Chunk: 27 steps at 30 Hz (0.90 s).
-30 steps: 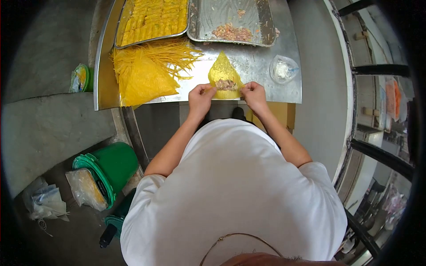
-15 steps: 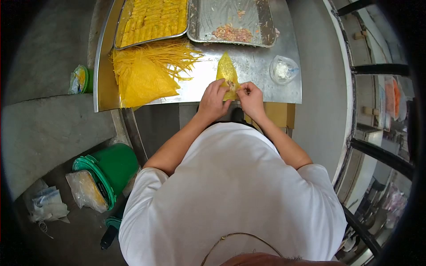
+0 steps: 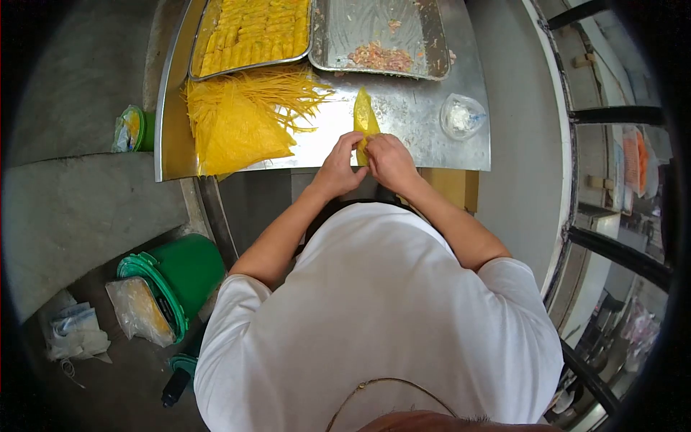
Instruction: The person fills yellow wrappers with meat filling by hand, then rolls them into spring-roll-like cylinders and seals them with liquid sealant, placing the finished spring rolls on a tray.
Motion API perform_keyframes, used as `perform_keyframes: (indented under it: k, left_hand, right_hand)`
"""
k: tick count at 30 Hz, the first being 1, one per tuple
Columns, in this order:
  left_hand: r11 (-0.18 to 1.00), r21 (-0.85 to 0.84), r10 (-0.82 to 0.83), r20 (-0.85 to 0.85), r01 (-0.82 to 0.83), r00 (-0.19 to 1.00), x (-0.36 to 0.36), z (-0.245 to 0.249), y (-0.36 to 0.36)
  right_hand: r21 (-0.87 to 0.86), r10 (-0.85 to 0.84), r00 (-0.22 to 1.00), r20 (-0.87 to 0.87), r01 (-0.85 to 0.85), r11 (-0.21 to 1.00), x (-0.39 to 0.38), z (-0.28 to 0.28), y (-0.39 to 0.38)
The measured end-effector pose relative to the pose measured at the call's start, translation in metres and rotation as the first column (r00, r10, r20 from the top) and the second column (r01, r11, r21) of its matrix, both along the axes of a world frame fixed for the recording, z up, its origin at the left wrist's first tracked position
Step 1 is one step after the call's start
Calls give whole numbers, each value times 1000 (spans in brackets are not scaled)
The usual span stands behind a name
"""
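A yellow wrapper sheet [image 3: 363,114] lies on the metal table at its front edge, its narrow tip pointing away from me. Both hands work on its near part. My left hand [image 3: 342,164] has its fingers curled onto the wrapper's left side, and my right hand [image 3: 391,163] bends over its right side with the fingertips pressed on it. The filling is hidden under the fold and my fingers. To the left lies a stack of yellow wrapper sheets [image 3: 241,129] with frayed strips along the far side.
A tray of finished yellow rolls [image 3: 255,68] stands at the back left. Beside it, a metal tray [image 3: 335,54] holds minced filling [image 3: 380,57]. A clear bag with white paste [image 3: 461,116] sits at the right. A green bucket [image 3: 194,266] lies on the floor at left.
The wrapper's right side has been folded over the filling, so it looks narrower. My right hand has moved left, close against my left hand.
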<state>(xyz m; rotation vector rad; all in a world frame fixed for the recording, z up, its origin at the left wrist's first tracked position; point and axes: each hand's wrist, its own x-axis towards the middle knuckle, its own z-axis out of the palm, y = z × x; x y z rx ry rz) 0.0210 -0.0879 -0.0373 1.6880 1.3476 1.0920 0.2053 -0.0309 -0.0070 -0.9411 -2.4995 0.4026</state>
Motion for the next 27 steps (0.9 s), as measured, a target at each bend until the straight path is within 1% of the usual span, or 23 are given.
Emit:
perform_keyframes:
  k: [1, 3, 4, 6, 8, 10, 11, 12, 13, 14, 15, 16, 17, 19, 20, 21, 22, 23, 24, 25, 26, 27]
  left_hand:
    - [1000, 3, 1, 1, -1, 1000, -4, 5, 3]
    - [994, -5, -109, -255, 111, 961, -11, 15, 9]
    - [994, -2, -110, -254, 113, 961, -13, 19, 13]
    - [975, -92, -221, -421, 201, 880, -17, 26, 19]
    - [969, -86, -244, -450, 230, 859, -23, 27, 21]
    - [962, -85, -267, -477, 258, 838, -28, 26, 20]
    - [958, -42, -267, -497, 285, 826, -30, 24, 18]
    - [950, 1, -267, -516, 312, 814, -31, 20, 17]
    - [949, 0, -270, -517, 316, 812, -30, 15, 16]
    - [944, 56, -252, -510, 324, 823, -30, 11, 15]
    - [937, 113, -234, -501, 331, 833, -29, 5, 15]
    - [935, 114, -238, -503, 336, 831, -27, -1, 13]
    - [935, 140, -220, -490, 325, 844, -25, -7, 11]
    - [937, 165, -198, -480, 309, 855, -21, -12, 6]
    - [933, 205, -178, -453, 296, 873, -19, -14, 3]
    - [928, 245, -159, -424, 282, 891, -16, -12, 2]
    - [929, 241, -158, -425, 280, 891, -13, -11, 2]
    - [935, 264, -131, -362, 236, 923, -11, -10, 1]
    - [939, 285, -102, -298, 190, 949, -9, -10, 0]
    - [941, 282, -99, -299, 187, 949, -7, -10, -1]
    - [947, 285, -62, -290, 148, 955, -5, -10, 0]
    - [951, 289, -25, -281, 110, 959, -3, -9, 2]
  right_hand:
    - [19, 20, 1000, 19, -20, 1000, 1, -2, 0]
    - [21, 30, 999, 40, -31, 999, 2, -2, 1]
    - [20, 39, 997, 60, -41, 999, 2, -1, 0]
    - [-7, 66, 997, 40, -65, 998, 5, 12, -3]
    - [-34, 92, 996, 16, -91, 995, 9, 26, -5]
    - [-194, -3, 986, -168, -30, 981, 24, 35, -4]
    - [-194, -5, 986, -168, -29, 981, 32, 40, 0]
    - [-150, 1, 999, -37, -6, 989, 40, 43, 6]
    - [-103, -2, 995, 95, 12, 995, 45, 44, 10]
    - [-104, -8, 996, 92, 18, 994, 47, 41, 14]
    - [-70, 82, 986, 142, -72, 995, 48, 34, 17]
    - [-39, 170, 966, 196, -166, 985, 50, 27, 19]
    - [-36, 167, 967, 194, -163, 986, 51, 15, 18]
    - [-61, 231, 956, 183, -224, 973, 48, -1, 17]
    - [-61, 234, 956, 180, -226, 972, 50, -8, 15]
    - [-75, 208, 972, 110, -200, 977, 50, -6, 9]
    - [-93, 179, 983, 42, -174, 980, 50, -4, 4]
    - [-97, 181, 983, 41, -177, 980, 50, -2, -1]
    - [-136, 136, 991, -10, -136, 981, 49, 2, -5]
    - [-176, 89, 994, -59, -98, 979, 47, 4, -7]
    - [-177, 91, 994, -62, -101, 979, 44, -1, -7]
    - [-150, 41, 998, -56, -49, 987, 40, -5, -7]
